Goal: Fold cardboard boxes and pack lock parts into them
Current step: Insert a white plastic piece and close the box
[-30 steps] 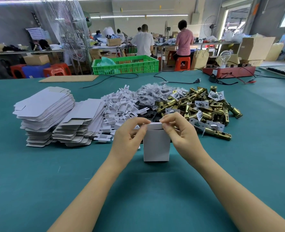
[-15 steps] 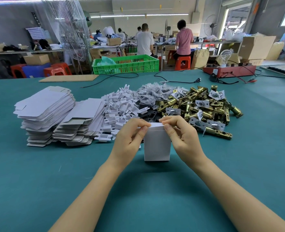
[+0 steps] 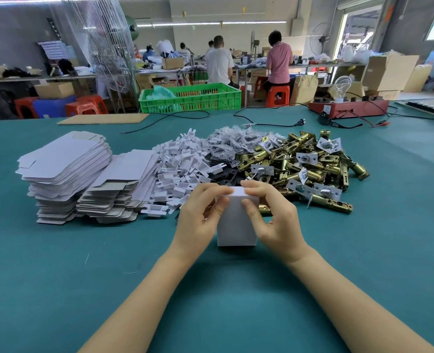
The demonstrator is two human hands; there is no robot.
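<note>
A small white cardboard box (image 3: 236, 225) stands upright on the green table (image 3: 58, 276). My left hand (image 3: 200, 215) grips its top left edge, fingers over the lid and thumb on the front face. My right hand (image 3: 269, 215) holds the top right the same way, fingers pressing the lid flap down. Behind it lie flat white box blanks (image 3: 65, 169) in two stacks, a heap of white cardboard inserts (image 3: 182, 161), bagged small parts (image 3: 233, 142) and a pile of brass latch parts (image 3: 305, 164).
A green plastic crate (image 3: 190, 98), a flat brown cardboard sheet (image 3: 103, 119), black cables (image 3: 266, 121) and a red device with a bulb (image 3: 348, 108) line the table's far edge. People sit at benches beyond.
Both hands have shifted slightly down on the box top, thumbs now lower on the front face, and the lid flap sits flatter. The box has not moved.
</note>
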